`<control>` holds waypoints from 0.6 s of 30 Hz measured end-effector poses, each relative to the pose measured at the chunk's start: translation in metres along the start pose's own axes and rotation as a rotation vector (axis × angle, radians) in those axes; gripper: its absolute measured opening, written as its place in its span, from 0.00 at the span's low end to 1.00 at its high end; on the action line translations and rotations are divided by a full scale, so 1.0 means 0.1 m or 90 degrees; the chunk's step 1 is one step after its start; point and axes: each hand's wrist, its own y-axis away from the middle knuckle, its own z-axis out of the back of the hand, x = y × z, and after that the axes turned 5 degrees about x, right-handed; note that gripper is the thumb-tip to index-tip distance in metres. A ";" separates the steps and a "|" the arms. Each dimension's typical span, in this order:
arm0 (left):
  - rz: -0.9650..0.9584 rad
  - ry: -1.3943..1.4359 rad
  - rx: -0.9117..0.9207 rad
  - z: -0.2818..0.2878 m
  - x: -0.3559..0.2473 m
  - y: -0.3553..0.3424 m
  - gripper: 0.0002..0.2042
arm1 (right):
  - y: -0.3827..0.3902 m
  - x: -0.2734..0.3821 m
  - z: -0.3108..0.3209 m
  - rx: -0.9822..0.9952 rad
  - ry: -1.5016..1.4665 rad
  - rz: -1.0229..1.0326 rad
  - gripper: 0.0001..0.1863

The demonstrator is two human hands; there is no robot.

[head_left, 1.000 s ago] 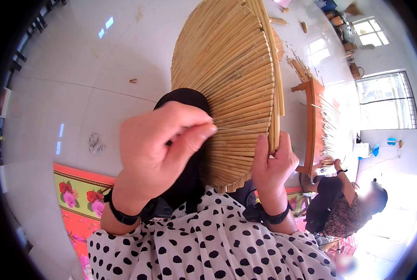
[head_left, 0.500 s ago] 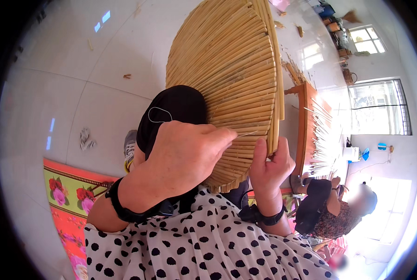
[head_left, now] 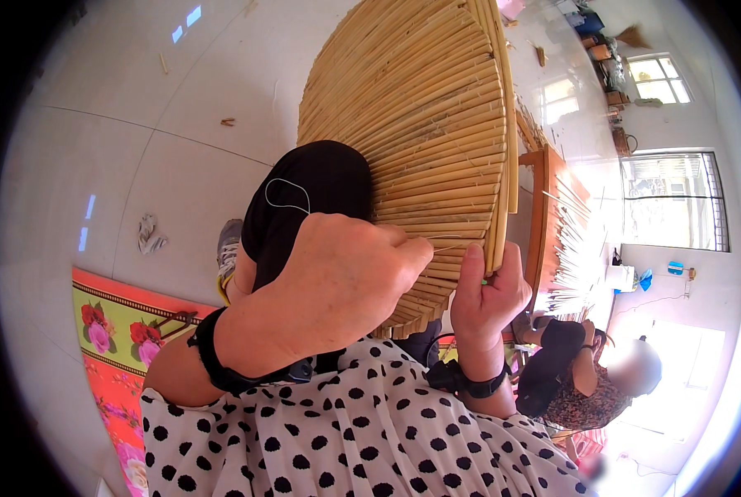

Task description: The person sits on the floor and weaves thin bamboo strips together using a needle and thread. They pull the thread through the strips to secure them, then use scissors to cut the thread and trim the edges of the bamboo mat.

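Observation:
A fan-shaped mat of straw-coloured stalks (head_left: 403, 124), stitched side by side, stands across my lap against a black-clad knee (head_left: 321, 178). My left hand (head_left: 337, 273) is closed in a pinch at its near surface, on what looks like a thin needle (head_left: 447, 248) whose tip points at the stalks. A loop of pale thread (head_left: 288, 180) runs from behind that hand over the knee. My right hand (head_left: 490, 294) grips the mat's right rim, thumb on the front, close to the needle. The other fingers are partly hidden behind the rim.
A wooden bench (head_left: 543, 207) with many thin sticks (head_left: 569, 248) is on the right, and a seated person (head_left: 581, 381) is beyond it. A flowered cloth (head_left: 126, 356) lies at the lower left. Scraps and a crumpled rag (head_left: 150, 235) lie on the tiled floor.
My left hand has moved right, toward my right thumb, and less of the needle shows. The mat and my right hand have shifted slightly right in view.

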 end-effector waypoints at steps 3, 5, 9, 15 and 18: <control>0.000 -0.008 0.002 -0.01 0.01 0.00 0.09 | 0.00 0.01 -0.02 -0.010 -0.039 -0.019 0.07; 0.002 -0.011 0.001 -0.01 0.00 0.01 0.09 | 0.00 0.02 -0.02 -0.015 -0.066 -0.031 0.07; 0.005 -0.010 -0.003 0.00 -0.01 0.00 0.09 | 0.00 0.01 -0.02 -0.009 -0.075 -0.036 0.06; -0.003 -0.022 -0.018 -0.01 -0.01 -0.01 0.09 | 0.01 0.01 -0.03 -0.012 -0.072 -0.039 0.07; 0.001 -0.030 -0.015 -0.01 -0.02 -0.01 0.09 | 0.01 0.01 -0.02 -0.011 -0.064 -0.039 0.07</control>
